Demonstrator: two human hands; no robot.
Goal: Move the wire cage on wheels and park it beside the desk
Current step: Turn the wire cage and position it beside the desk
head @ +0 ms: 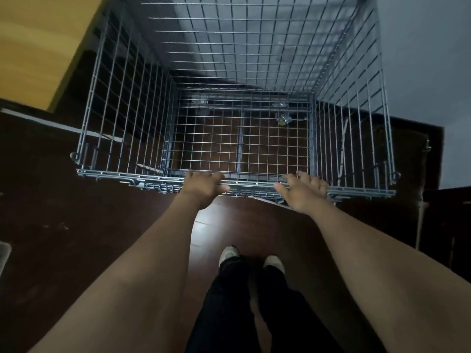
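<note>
Dark floor (76,225) flanks cage (242,138); hands (202,186) on rim

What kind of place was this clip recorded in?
Probably a room in a home or small office: dark wood floor, plain pale wall, and a light wooden desk to the left of the wire cage.

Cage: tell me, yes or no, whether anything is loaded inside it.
No: the cage holds nothing, and the dark floor shows through its wire bottom while both hands grip the near rim.

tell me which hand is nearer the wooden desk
Left. The left hand holds the cage rim on the side toward the desk; the right hand is farther over.
</note>
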